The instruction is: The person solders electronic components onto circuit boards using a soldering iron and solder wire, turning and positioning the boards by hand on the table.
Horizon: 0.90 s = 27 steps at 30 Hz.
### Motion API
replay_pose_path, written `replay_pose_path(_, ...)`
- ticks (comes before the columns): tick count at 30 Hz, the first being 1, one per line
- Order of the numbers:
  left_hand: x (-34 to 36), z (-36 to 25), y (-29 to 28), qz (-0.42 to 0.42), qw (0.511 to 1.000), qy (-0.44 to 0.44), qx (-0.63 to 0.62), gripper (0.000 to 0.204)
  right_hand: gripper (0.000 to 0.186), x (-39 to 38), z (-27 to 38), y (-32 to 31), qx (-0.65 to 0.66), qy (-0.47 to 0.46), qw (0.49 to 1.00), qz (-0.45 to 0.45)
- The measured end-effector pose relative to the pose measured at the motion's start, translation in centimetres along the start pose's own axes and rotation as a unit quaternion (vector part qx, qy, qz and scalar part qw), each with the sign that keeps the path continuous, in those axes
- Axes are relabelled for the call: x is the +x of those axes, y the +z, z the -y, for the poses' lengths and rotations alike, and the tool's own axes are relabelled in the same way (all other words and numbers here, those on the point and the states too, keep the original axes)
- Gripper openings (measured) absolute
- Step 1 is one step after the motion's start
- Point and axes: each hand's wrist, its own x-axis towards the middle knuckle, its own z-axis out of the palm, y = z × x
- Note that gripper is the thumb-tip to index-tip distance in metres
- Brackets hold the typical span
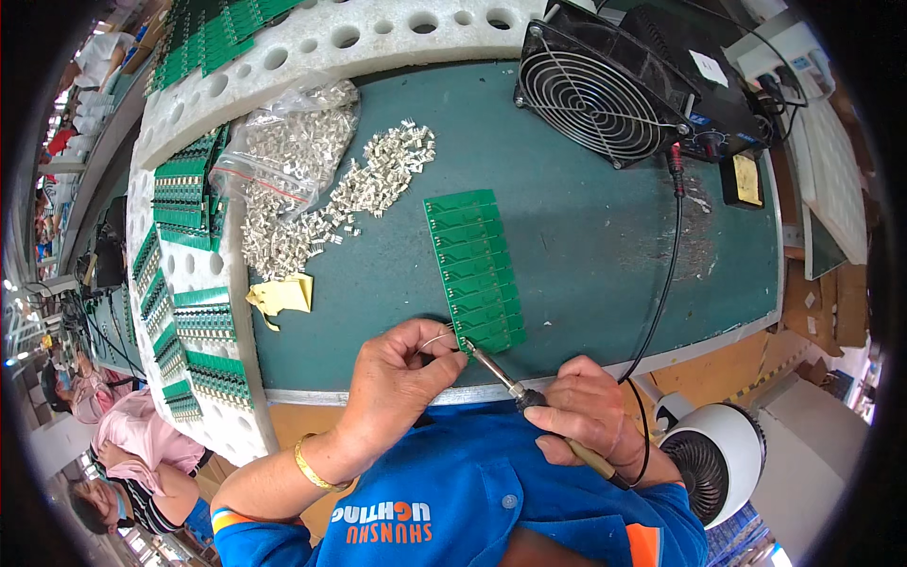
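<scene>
With the left hand (402, 380) pinching thin silvery wire (437, 338) and the right hand (588, 416) grasping a metal-tipped soldering iron (496, 369), work is seemingly just starting at the near-left corner of a green rectangular circuit-board panel (479, 272) on the dark-green bench (581, 255), its farther strips (465, 216) apparently remaining undone.

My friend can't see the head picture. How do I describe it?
Someone's right hand holds a soldering iron at the near end of a green circuit board; the left hand pinches a thin wire. Small whitish parts lie heaped beyond.
</scene>
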Motion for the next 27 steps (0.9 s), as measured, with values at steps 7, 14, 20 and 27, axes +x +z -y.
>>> replay_pose_path(7,0.35,0.13,0.48,-0.013,0.999,0.021,-0.046,0.008,0.032,-0.24,-0.24,-0.02,-0.005,0.000,1.000,-0.006)
replay_pose_path(14,0.38,0.17,0.03,-0.006,0.998,0.009,-0.060,0.009,0.034,-0.33,-0.39,0.07,0.008,0.004,1.000,-0.015)
replay_pose_path(20,0.33,0.29,-0.05,-0.003,0.998,0.008,-0.062,0.010,0.033,-0.38,-0.17,0.30,0.006,0.009,1.000,-0.019)
replay_pose_path(27,0.48,0.19,0.21,-0.011,0.999,0.016,-0.042,0.005,0.031,-0.40,-0.03,0.77,-0.004,0.007,0.999,-0.031)
